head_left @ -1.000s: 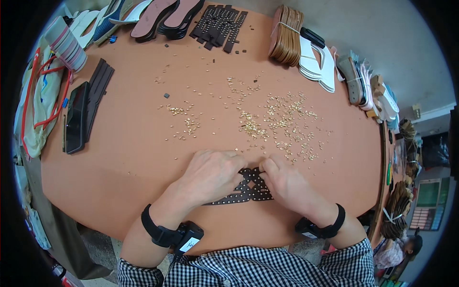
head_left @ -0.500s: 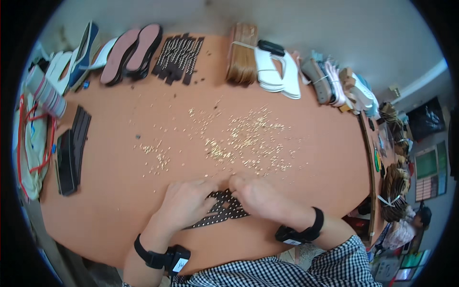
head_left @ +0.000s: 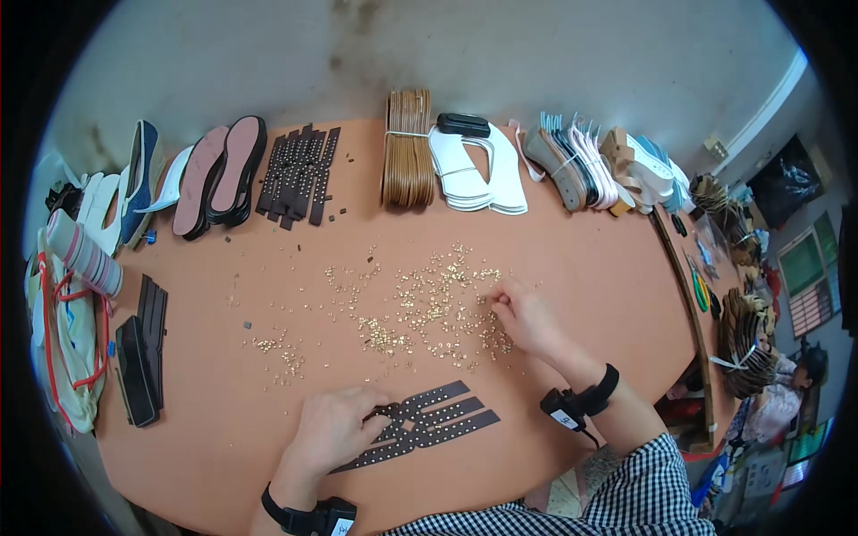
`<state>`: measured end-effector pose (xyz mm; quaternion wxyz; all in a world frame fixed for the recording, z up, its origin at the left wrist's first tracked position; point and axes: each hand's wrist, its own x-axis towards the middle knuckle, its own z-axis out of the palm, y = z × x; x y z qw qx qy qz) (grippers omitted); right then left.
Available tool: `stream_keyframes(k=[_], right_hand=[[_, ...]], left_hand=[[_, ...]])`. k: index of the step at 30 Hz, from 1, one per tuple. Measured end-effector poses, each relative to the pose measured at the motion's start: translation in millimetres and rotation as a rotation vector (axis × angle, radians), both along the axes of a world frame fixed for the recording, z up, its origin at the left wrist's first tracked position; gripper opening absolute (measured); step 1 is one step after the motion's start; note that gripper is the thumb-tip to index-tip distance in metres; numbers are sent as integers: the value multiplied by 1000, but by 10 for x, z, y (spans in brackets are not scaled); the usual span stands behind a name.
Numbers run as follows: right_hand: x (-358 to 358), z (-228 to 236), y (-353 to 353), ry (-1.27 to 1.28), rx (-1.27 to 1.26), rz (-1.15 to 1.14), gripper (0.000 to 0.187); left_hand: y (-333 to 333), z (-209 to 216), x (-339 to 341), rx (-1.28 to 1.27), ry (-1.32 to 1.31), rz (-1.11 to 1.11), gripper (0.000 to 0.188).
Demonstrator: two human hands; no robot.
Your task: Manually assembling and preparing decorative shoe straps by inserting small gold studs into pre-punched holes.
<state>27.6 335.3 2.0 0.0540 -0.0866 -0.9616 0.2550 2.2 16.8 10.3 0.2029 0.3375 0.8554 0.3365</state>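
Observation:
A dark strap piece with several slit arms and rows of small metal studs (head_left: 451,415) lies flat on the table in front of me. Over its left end rests my left hand (head_left: 332,431), fingers curled and closed on the piece, partly covering it. My right hand (head_left: 527,317) is at the right edge of a scatter of small gold-coloured studs (head_left: 429,299), thumb and fingertips pinched together. Whatever is between those fingertips is too small to make out. A smaller group of studs (head_left: 284,355) lies to the left, beyond my left hand.
At the back stand studded dark straps (head_left: 297,174), pink-topped soles (head_left: 237,165), a tied brown stack (head_left: 407,156) and white cut pieces (head_left: 469,183). Dark strips (head_left: 154,313) and a bag (head_left: 67,357) lie left. Beyond a wooden edge strip (head_left: 684,313), pliers (head_left: 699,290) lie right; a person (head_left: 776,402) sits farther off.
My right hand has left the strap piece and moved right and away to the studs. The strap piece is now more exposed, with my left hand still at its left end. The view has tilted up.

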Motion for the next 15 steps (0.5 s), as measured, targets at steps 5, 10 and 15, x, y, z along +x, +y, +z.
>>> stream_keyframes(k=[5,10,15], right_hand=[[-107,-28,41,67,21,136,12],[-129,-75,96,40,59,185,12],[-12,-12,172,-98,238,12,11]], left_hand=[[-2,-37,8,51,67,7,18],[20,-12,1,20,43,3,17],[10,-81,13,108,103,24,17]])
